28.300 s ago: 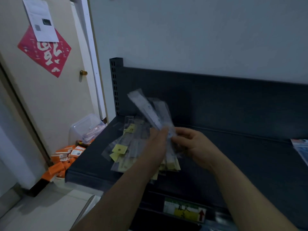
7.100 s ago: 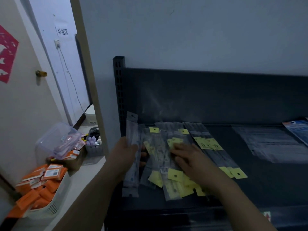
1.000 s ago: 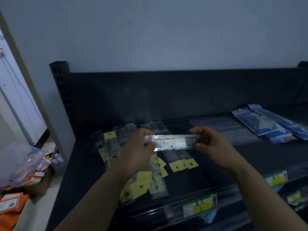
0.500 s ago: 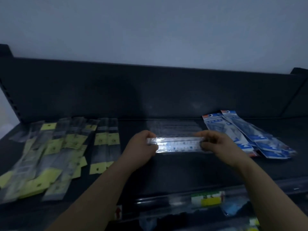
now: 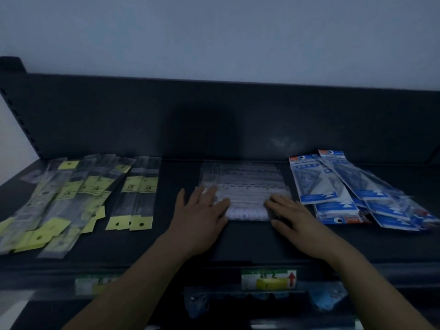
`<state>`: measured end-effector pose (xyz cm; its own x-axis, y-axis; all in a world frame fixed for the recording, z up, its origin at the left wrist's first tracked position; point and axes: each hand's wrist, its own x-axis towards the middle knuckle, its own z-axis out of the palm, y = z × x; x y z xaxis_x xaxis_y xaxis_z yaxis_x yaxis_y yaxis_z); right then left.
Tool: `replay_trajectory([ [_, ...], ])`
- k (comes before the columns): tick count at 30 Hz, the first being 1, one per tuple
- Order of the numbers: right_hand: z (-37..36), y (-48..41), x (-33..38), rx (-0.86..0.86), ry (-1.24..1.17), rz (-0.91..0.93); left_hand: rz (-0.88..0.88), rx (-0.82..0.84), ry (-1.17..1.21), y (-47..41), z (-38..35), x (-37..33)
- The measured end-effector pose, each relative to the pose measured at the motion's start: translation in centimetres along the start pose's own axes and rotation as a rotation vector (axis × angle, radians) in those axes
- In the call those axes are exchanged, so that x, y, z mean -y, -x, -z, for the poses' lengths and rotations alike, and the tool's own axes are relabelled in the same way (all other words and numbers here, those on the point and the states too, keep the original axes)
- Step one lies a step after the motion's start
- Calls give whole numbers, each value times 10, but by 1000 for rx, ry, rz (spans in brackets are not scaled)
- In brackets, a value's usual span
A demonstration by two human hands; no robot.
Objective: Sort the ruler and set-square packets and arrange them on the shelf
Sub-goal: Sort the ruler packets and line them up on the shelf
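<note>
Both hands lie flat, fingers spread, on a stack of clear ruler packets [image 5: 242,186] in the middle of the dark shelf [image 5: 238,241]. The left hand [image 5: 200,217] presses the stack's left end and the right hand [image 5: 292,217] its right end; neither grip closes around anything. The nearest clear packet [image 5: 246,210] lies crosswise between the 2 hands. Left of the stack lie long packets with yellow tags [image 5: 71,198]. Right of the stack lies a loose pile of blue set-square packets [image 5: 345,191]. Below the stack, a green and yellow label [image 5: 269,279] sits on the shelf's front edge.
</note>
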<state>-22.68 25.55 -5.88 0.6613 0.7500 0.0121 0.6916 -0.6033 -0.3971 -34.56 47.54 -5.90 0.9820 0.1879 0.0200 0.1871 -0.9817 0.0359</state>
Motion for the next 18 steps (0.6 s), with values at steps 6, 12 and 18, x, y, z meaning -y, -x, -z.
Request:
replay_trajectory([
  [6, 12, 23, -3, 158, -21, 18, 89, 6, 262, 16, 7, 12],
  [12, 16, 37, -6, 131, -76, 19, 109, -102, 402, 29, 9, 9],
  [18, 20, 48, -4, 31, -208, -5, 142, -246, 466, 32, 7, 9],
])
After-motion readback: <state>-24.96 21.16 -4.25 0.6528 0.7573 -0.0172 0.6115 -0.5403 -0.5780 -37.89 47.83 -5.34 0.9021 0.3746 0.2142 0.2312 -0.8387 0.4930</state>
